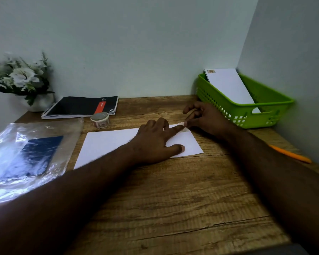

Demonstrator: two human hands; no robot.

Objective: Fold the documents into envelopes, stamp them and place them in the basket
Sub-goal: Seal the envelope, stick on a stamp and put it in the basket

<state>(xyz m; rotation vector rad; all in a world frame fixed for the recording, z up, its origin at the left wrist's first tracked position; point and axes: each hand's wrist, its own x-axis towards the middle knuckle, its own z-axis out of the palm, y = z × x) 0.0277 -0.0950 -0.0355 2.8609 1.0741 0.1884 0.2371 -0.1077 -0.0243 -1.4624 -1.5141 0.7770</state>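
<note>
A white envelope (107, 142) lies flat on the wooden desk (173, 190). My left hand (155, 142) rests on its right half, fingers spread, index fingertip pressing near the top right corner. My right hand (203, 116) pinches a small stamp (181, 123) at that same corner, touching the left index finger. A roll of stamp tape (100, 119) stands just behind the envelope. The green basket (265, 100) sits at the back right corner and holds one stamped white envelope (228, 85) leaning against its back wall.
A clear plastic sleeve with a dark blue sheet inside (31, 155) lies at the left. A black spiral notebook (81, 106) and a white flower pot (26, 80) stand at the back left. An orange pen (291, 153) lies by the right wall.
</note>
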